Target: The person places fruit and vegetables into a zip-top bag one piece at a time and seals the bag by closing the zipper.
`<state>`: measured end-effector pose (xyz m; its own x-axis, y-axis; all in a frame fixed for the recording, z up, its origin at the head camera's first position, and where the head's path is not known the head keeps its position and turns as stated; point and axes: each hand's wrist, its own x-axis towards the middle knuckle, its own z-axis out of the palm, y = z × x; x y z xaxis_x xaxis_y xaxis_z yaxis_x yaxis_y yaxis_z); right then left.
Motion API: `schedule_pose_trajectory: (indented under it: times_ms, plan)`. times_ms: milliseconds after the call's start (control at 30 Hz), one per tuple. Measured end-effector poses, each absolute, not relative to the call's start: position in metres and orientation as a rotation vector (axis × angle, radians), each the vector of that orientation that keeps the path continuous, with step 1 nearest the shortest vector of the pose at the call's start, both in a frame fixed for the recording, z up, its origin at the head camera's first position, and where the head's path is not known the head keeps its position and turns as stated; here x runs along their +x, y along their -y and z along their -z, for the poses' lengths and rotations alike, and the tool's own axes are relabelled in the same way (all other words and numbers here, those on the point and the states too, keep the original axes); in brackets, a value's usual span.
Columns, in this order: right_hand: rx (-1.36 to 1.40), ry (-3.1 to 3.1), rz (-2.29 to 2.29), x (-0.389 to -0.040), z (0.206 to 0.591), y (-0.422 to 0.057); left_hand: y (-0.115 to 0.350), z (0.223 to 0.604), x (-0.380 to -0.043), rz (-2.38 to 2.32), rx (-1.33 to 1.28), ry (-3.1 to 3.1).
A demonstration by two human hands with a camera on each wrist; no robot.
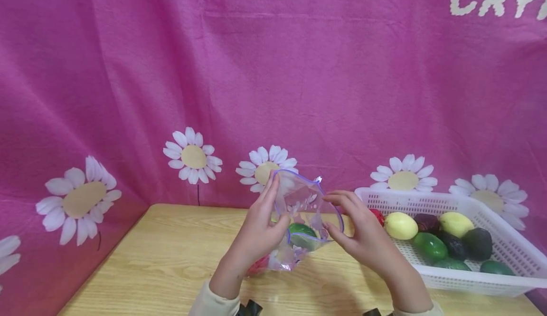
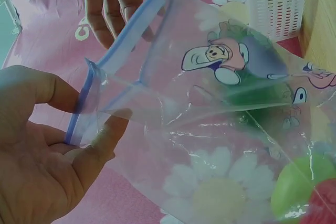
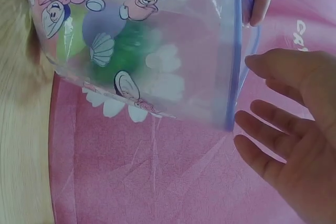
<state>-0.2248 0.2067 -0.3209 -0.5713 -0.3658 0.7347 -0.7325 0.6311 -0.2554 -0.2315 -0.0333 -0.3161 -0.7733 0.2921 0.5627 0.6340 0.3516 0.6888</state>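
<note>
A clear zip bag (image 1: 295, 193) with a purple-blue zip edge and cartoon prints stands with its mouth spread. My left hand (image 1: 265, 221) pinches the left side of that rim between thumb and fingers, as the left wrist view shows. At the opposite side, my right hand (image 1: 361, 228) has its fingers loosely extended, fingertips right at the zip edge (image 3: 234, 77). Inside the bag, a green fruit (image 1: 302, 230) shows through the plastic. Lower down are a light green round thing (image 2: 299, 184) and a red one (image 2: 323, 203), blurred by the film.
To the right, a white perforated basket (image 1: 474, 282) holds yellow fruits (image 1: 400, 225), a glossy green one (image 1: 429, 246), a dark avocado (image 1: 477, 244) and several others. Beneath everything lies a wooden table (image 1: 171, 254). Behind it hangs a pink cloth (image 1: 325, 92) with daisies.
</note>
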Motion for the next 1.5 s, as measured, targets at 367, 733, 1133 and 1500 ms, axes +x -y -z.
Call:
schedule_pose_trajectory:
  times_ms: [367,733,1133,1500]
  plan:
    - [0.648,2.432,-0.75,-0.221,0.325,-0.203,0.034,0.315,-0.232,1.366,-0.787,2.267]
    - [0.606,2.307,-1.404,-0.218,0.328,-0.179,0.023,0.309,-0.215,1.28,-0.586,2.445]
    - [0.374,2.293,-1.484,-0.219,0.319,-0.187,0.03,0.303,-0.213,1.827,-0.841,2.286]
    - [0.449,2.292,-1.477,-0.219,0.319,-0.191,0.048,0.304,-0.221,1.462,-1.148,2.412]
